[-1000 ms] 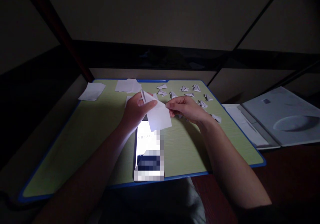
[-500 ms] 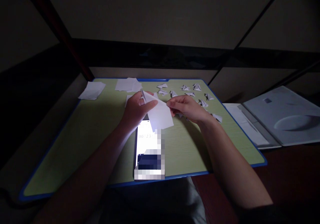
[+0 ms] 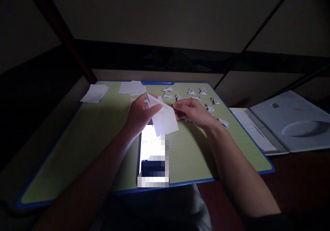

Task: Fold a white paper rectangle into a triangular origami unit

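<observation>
Above the phone [image 3: 149,151], left fingers [image 3: 154,111] clasp folded paper [image 3: 166,121], right fingers [image 3: 179,105] pinching its edge.

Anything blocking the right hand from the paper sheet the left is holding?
Nothing visible. The right hand has its fingertips at the right edge of the paper sheet; the left hand grips the opposite side. The phone isn't between them.

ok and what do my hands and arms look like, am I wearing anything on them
The left hand and right hand are bare, no gloves or watches visible. Both forearms look uncovered. What seems a dark sleeve shows higher up on the right; the left is too dim to tell.
</observation>
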A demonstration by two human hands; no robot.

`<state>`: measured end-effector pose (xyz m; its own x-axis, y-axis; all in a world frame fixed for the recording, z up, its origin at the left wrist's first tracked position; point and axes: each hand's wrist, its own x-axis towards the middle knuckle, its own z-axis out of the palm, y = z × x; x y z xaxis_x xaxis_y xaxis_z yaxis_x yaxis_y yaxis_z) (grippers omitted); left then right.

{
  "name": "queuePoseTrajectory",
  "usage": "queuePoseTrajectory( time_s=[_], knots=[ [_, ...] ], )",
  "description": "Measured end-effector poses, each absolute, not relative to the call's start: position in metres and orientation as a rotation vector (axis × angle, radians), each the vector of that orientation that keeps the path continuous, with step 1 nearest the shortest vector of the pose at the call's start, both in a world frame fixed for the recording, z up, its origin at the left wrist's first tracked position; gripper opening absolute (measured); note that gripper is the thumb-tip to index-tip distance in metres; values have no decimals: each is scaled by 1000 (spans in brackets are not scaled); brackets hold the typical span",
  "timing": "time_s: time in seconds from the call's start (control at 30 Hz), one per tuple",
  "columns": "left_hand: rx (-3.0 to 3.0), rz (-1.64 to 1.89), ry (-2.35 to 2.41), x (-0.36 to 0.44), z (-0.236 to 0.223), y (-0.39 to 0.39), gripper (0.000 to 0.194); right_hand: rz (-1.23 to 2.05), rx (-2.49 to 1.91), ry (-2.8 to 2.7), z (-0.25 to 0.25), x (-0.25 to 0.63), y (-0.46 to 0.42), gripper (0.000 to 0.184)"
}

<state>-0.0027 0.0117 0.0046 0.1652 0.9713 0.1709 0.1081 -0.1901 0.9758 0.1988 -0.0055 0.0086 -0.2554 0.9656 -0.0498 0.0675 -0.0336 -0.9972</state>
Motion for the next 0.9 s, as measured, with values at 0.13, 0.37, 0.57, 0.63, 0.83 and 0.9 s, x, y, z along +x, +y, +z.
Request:
queuePoseTrajectory(
  time_s=[0.13,0.37,0.57,0.63,0.83,0.9],
  knots=[
    [1487,1157,1065,-3,3,12,33,1372,-1167,-1373,11,198,-5,24],
    [1507,1122,1060,-3,2,13,34,1370,-1203,-1427,14,198,-9,25],
    [1489,1120,1041,-4,2,13,36,1341,-1209,-1482,14,199,-8,17],
    [1460,1122,1038,-4,3,12,37,1332,-1213,-1494,13,200,-8,18],
    [1450,1117,1082,-4,3,12,34,1271,-1236,-1558,12,197,-9,26],
    [1457,1118,1072,-4,2,12,34,1253,-1224,-1571,13,196,-9,29]
  ],
)
